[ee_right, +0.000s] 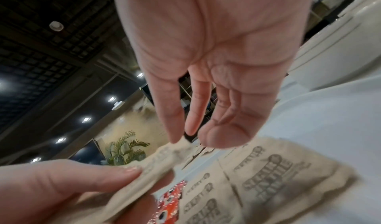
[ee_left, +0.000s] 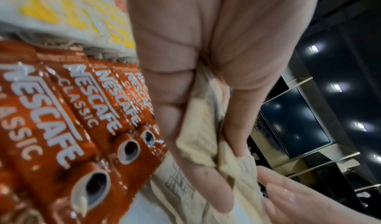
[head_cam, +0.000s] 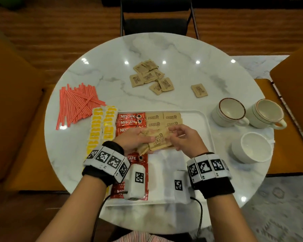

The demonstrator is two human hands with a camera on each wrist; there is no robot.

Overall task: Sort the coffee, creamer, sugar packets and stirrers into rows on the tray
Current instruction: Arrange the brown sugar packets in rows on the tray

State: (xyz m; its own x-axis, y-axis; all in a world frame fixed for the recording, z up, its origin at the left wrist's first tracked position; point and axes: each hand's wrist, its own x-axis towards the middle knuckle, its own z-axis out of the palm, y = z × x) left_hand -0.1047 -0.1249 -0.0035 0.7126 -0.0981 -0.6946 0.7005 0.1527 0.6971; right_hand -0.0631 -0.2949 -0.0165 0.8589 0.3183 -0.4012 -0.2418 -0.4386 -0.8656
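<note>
My left hand point(head_cam: 135, 140) grips a fanned bunch of brown sugar packets point(head_cam: 160, 140) just above the white tray point(head_cam: 196, 119). My right hand point(head_cam: 184, 138) pinches the bunch's right edge between thumb and fingertips. On the tray lie yellow creamer packets point(head_cam: 101, 126) at the left, red Nescafe sticks point(head_cam: 130, 119) beside them, then a row of sugar packets point(head_cam: 163, 117). In the left wrist view my left hand point(ee_left: 195, 97) clamps the packets point(ee_left: 198, 137) over the Nescafe sticks point(ee_left: 68, 113). In the right wrist view my right hand point(ee_right: 206, 64) meets the packet edge point(ee_right: 154, 170).
Orange stirrers point(head_cam: 77, 103) lie piled on the marble table left of the tray. Several loose sugar packets point(head_cam: 150, 75) sit beyond the tray, one more point(head_cam: 199, 90) further right. Three cups point(head_cam: 229, 114) point(head_cam: 266, 116) point(head_cam: 252, 147) stand right of the tray.
</note>
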